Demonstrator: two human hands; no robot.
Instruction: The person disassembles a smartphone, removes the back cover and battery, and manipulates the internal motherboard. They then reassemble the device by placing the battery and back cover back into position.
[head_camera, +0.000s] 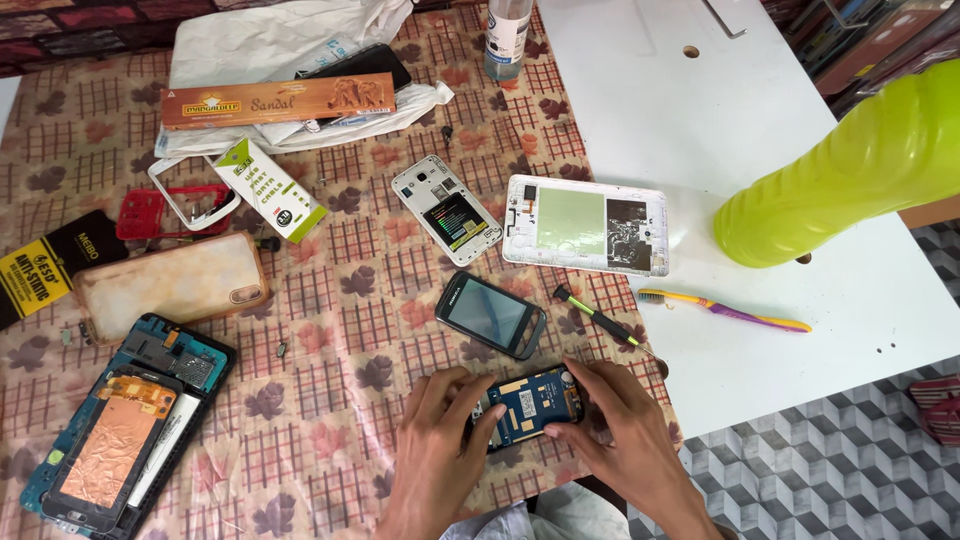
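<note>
Your left hand and right hand are both gripping the opened phone with the blue circuit board showing, left fingers curling over its left end, right fingers pinching its right end. You are holding it at the near edge of the table, which is wearing a checked cloth with a leaf pattern.

Just beyond your hands a dark phone is lying face up, and a small screwdriver with a green collar is resting beside it, toward the cloth's right edge. At the near left corner a stripped tablet body with a copper-coloured sheet is sitting, and a worn clear phone case is lying just behind it.

Further back, near the middle, a white phone without its back cover is lying next to a white tablet shell. A yellow and purple toothbrush is resting on the white surface to the right, under a lime green plastic bottle. Along the far edge a long orange box is lying on a white plastic bag.
</note>
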